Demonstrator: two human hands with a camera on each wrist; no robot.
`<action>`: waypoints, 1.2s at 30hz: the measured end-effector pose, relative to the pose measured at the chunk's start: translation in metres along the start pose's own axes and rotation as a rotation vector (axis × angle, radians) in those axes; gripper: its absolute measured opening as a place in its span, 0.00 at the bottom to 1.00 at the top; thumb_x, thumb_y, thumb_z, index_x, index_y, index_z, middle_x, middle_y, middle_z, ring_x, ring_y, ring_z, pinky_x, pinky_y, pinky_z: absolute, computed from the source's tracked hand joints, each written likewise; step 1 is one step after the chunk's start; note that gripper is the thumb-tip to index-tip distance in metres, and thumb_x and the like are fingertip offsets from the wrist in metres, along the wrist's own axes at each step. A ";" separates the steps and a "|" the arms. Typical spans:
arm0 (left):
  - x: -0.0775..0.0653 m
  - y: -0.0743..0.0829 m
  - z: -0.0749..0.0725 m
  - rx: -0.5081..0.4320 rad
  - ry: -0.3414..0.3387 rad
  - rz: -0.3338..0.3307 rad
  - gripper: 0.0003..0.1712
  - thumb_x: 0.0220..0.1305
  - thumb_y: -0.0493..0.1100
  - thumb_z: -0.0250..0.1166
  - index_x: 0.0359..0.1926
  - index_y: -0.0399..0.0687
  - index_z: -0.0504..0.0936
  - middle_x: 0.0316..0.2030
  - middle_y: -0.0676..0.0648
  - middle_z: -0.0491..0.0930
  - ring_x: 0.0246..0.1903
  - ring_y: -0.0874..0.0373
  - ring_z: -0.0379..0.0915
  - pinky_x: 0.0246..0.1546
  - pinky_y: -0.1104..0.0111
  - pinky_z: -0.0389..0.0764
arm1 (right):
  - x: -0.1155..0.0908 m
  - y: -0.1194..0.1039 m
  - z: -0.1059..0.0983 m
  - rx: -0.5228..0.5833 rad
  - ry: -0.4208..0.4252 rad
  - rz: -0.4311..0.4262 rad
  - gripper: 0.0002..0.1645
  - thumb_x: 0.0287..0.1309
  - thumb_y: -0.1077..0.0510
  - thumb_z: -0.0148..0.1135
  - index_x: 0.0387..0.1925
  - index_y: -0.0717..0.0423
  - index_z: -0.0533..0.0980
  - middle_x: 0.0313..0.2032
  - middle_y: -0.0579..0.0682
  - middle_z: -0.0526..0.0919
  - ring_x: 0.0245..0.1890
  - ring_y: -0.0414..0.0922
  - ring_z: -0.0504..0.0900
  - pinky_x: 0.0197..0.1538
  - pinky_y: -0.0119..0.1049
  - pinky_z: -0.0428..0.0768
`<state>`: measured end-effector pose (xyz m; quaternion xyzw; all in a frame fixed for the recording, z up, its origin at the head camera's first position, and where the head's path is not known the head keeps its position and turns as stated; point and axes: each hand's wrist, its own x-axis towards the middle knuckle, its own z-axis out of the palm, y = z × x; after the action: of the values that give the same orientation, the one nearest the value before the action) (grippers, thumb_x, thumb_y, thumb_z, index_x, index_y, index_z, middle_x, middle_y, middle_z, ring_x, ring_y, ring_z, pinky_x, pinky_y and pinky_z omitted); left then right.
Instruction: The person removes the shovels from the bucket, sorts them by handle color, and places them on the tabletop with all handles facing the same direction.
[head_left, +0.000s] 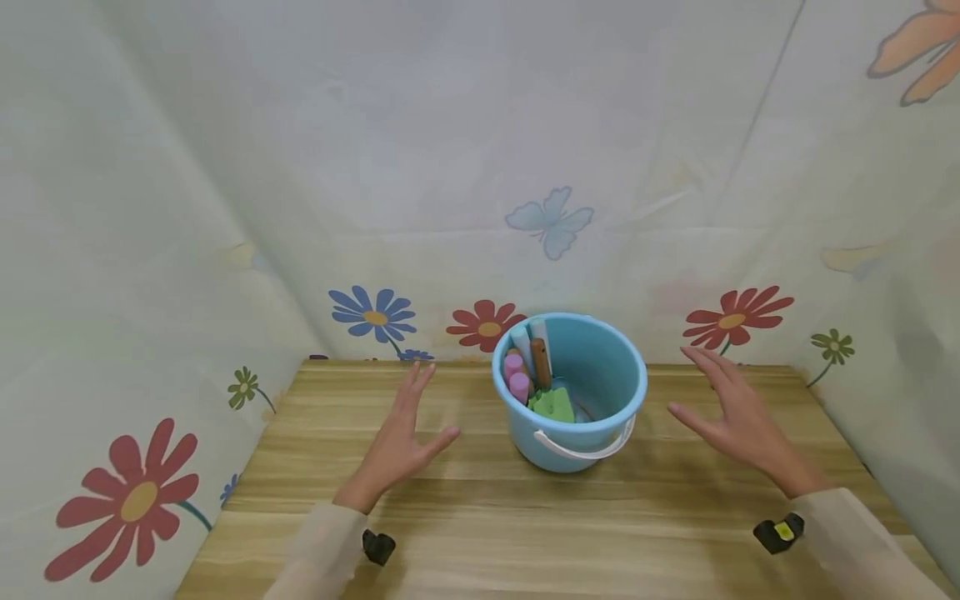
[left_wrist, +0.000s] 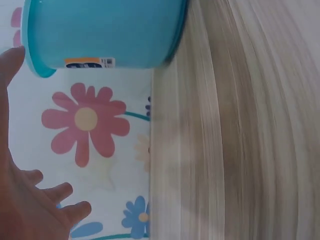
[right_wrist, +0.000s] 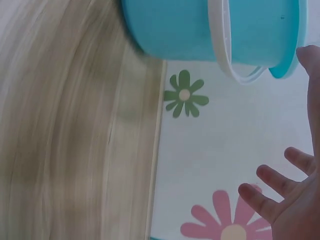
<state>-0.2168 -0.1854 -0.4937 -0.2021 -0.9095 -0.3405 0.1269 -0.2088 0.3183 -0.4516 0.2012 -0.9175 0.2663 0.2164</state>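
Observation:
A light blue bucket (head_left: 555,450) stands upright on the wooden table, its white handle (head_left: 588,452) hanging down at the front. Inside, against its left wall, lean pink-capped sticks (head_left: 519,386), a brown piece (head_left: 540,362) and pale blue pieces (head_left: 522,346); a green piece (head_left: 553,404) lies lower down. To the left of the bucket my left hand (head_left: 397,446) is held apart from it, fingers extended and thumb spread. On the other side my right hand (head_left: 738,421) is likewise apart, with its thumb towards the bucket. Both hands hold nothing.
The wooden table (head_left: 450,533) ends at the back against a flower-printed cloth (head_left: 420,167), which also hangs at both sides. The left wrist view shows a label (left_wrist: 90,63) on the bucket's side. A black wrist device (head_left: 778,532) sits by the right sleeve.

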 end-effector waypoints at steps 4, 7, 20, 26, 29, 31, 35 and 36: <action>0.005 0.010 0.006 -0.093 0.010 0.024 0.57 0.64 0.58 0.71 0.83 0.65 0.44 0.82 0.51 0.41 0.79 0.44 0.43 0.69 0.32 0.55 | 0.005 -0.006 0.004 0.046 -0.005 -0.006 0.58 0.52 0.53 0.80 0.80 0.43 0.58 0.74 0.58 0.63 0.68 0.62 0.67 0.51 0.70 0.79; 0.008 0.018 0.012 -0.147 0.015 0.028 0.56 0.64 0.56 0.70 0.83 0.62 0.45 0.81 0.50 0.45 0.77 0.42 0.49 0.69 0.34 0.58 | 0.007 -0.009 0.007 0.076 -0.011 -0.004 0.57 0.54 0.54 0.78 0.80 0.42 0.57 0.75 0.57 0.63 0.66 0.63 0.70 0.51 0.69 0.79; 0.030 0.049 0.041 -0.748 -0.052 -0.060 0.41 0.78 0.49 0.57 0.80 0.62 0.43 0.80 0.37 0.45 0.73 0.30 0.53 0.70 0.40 0.61 | 0.014 -0.024 0.025 0.300 0.003 0.086 0.49 0.67 0.56 0.67 0.80 0.33 0.53 0.73 0.57 0.66 0.64 0.64 0.76 0.57 0.58 0.80; 0.036 0.061 0.053 -0.778 -0.049 -0.062 0.40 0.78 0.50 0.57 0.79 0.65 0.44 0.80 0.38 0.47 0.74 0.32 0.54 0.72 0.42 0.59 | 0.017 -0.029 0.032 0.387 -0.002 0.091 0.47 0.69 0.60 0.64 0.80 0.35 0.54 0.71 0.60 0.69 0.63 0.64 0.77 0.57 0.38 0.81; 0.037 0.065 0.057 -0.785 -0.041 -0.073 0.40 0.78 0.49 0.57 0.79 0.67 0.44 0.80 0.41 0.49 0.74 0.35 0.56 0.72 0.41 0.59 | 0.018 -0.031 0.035 0.403 -0.003 0.097 0.46 0.69 0.60 0.64 0.80 0.36 0.54 0.70 0.60 0.70 0.63 0.63 0.77 0.57 0.34 0.80; 0.037 0.067 0.059 -0.790 -0.039 -0.084 0.40 0.78 0.50 0.57 0.79 0.69 0.45 0.79 0.42 0.51 0.74 0.37 0.57 0.72 0.40 0.59 | 0.017 -0.032 0.037 0.408 -0.004 0.103 0.46 0.70 0.60 0.63 0.80 0.36 0.54 0.70 0.60 0.70 0.63 0.63 0.76 0.57 0.42 0.82; 0.037 0.071 0.064 -0.791 -0.037 -0.094 0.40 0.77 0.52 0.58 0.79 0.69 0.46 0.78 0.44 0.55 0.74 0.40 0.58 0.71 0.38 0.59 | 0.016 -0.034 0.040 0.416 -0.013 0.115 0.45 0.71 0.60 0.62 0.81 0.37 0.53 0.70 0.62 0.70 0.64 0.64 0.76 0.57 0.56 0.79; 0.037 0.071 0.065 -0.790 -0.035 -0.098 0.40 0.77 0.52 0.58 0.79 0.70 0.46 0.78 0.45 0.56 0.73 0.40 0.59 0.70 0.38 0.60 | 0.016 -0.034 0.040 0.420 -0.015 0.116 0.45 0.71 0.60 0.62 0.81 0.37 0.53 0.70 0.62 0.69 0.64 0.65 0.75 0.57 0.57 0.78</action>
<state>-0.2234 -0.0821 -0.4876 -0.1973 -0.7192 -0.6662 0.0075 -0.2170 0.2646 -0.4605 0.1907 -0.8534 0.4623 0.1471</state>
